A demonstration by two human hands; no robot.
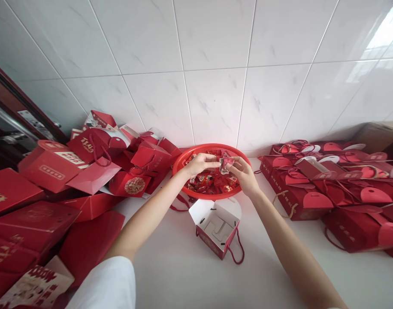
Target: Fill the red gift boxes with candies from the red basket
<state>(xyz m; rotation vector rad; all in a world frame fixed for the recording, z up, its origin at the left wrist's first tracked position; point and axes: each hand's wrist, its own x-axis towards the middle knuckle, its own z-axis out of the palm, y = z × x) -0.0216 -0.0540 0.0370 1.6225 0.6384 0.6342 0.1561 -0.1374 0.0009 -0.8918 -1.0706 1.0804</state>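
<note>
Over a red plastic basket [176,171] of wrapped candies, both my hands meet around a small pink-and-white wrapped candy [226,165]. My right hand [244,172] pinches it between thumb and fingers. From the other side, my left hand [201,164] has its thumb and forefinger closed at the candy's left edge; its other fingers curl down, partly hidden. Just in front of the basket stands an open red gift box [212,240], its white inside showing no candy and a cord handle hanging at its right.
On the left, many red gift boxes [55,165] lie in a loose heap, several with flaps up. To the right, red boxes [301,195] with folded tops stand packed in rows. A tiled wall [216,103] rises behind the white tabletop [190,279].
</note>
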